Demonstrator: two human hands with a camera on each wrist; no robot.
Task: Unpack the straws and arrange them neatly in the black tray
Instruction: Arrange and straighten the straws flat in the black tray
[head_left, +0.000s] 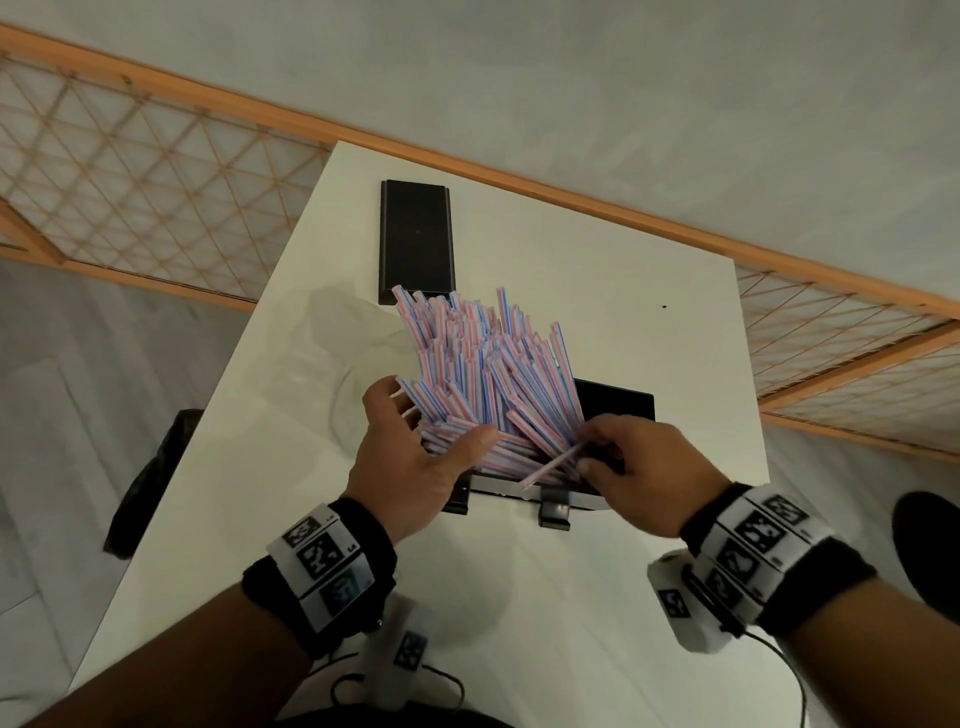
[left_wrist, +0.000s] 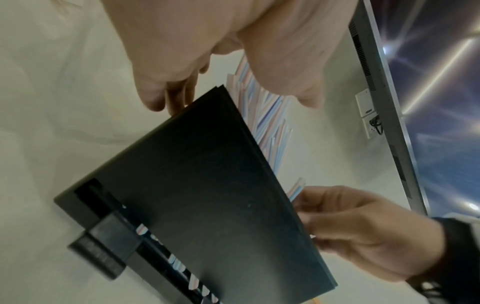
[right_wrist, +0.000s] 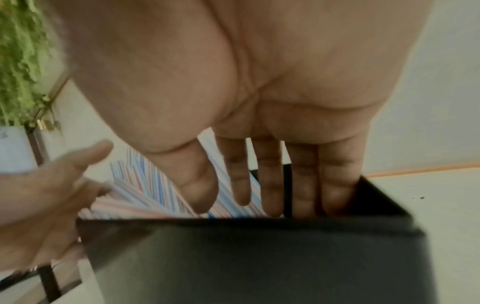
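A big bundle of striped red, blue and white straws (head_left: 483, 364) stands fanned out of the black tray (head_left: 623, 402) near the table's front. My left hand (head_left: 431, 423) is spread open against the bundle's left side, thumb pressing on its lower ends. My right hand (head_left: 587, 449) is at the bundle's right base and pinches a single straw (head_left: 550, 465) that points down-left over the tray's front wall. The left wrist view shows the tray's dark wall (left_wrist: 194, 195) with straws (left_wrist: 265, 115) behind it. In the right wrist view my fingers (right_wrist: 270, 185) reach into the tray (right_wrist: 259, 257).
A flat black lid (head_left: 415, 239) lies farther back on the white table (head_left: 623, 291). A crumpled clear plastic wrapper (head_left: 332, 332) lies to the left of the straws. A dark bag (head_left: 150, 478) hangs off the table's left edge. A wooden lattice rail (head_left: 156, 171) runs behind.
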